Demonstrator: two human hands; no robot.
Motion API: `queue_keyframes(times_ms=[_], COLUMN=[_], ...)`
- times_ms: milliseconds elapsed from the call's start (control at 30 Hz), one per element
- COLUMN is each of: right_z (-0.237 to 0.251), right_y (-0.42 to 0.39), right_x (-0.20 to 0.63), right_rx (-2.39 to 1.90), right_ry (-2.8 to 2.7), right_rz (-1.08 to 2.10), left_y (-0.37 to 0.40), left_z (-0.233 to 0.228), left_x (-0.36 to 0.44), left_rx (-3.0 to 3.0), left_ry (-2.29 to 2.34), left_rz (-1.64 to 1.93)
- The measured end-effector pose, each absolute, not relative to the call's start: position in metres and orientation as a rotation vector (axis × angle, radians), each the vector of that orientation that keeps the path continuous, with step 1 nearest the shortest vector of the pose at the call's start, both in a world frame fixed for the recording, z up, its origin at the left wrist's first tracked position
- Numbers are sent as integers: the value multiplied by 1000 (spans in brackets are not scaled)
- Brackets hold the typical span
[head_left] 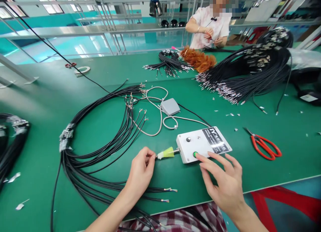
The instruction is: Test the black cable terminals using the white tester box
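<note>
My left hand [140,167] is closed in a pinch on a black cable, whose end meets the white tip of a yellow-green cone [167,152]. The cone sits on a metal shaft that comes out of the left side of a white control box [192,145]. On the front edge of that box, the index finger of my right hand [223,180] touches a green button [195,154]. The other right fingers are spread and hold nothing. A large bundle of black cables [84,113], bound with clear wrap, curves around to the left, its stripped ends showing thin coloured wires.
Red-handled pliers [265,146] lie right of the box. Behind it are a grey pedal [170,106] with a looped grey cord, more cable bundles [240,70] and an orange fluffy bundle [198,59]. A tape roll [82,71] lies far left. Across the table another person [210,28] handles a cable.
</note>
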State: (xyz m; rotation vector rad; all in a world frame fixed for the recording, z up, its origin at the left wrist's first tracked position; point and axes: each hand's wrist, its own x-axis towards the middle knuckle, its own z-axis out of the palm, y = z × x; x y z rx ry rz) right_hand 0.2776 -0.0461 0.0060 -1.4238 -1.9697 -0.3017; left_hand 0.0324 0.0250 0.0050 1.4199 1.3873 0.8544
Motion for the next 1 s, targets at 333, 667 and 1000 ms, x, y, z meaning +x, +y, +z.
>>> queue_keyframes(times_ms=[333,667,1000], right_z=[5,-17,-21], right_y=[-59,-61,-62], right_x=[261,234,235], right_rx=[-1255,-1188,-1194], right_ry=[-1964,-2014,-2000], right_rz=[-178,143,160], left_y=[12,-2,-2], left_z=[16,24,29], left_x=[11,2,-4], left_rx=[1162,1038,891], left_ry=[1240,1245,1207], left_rz=[834,729,862])
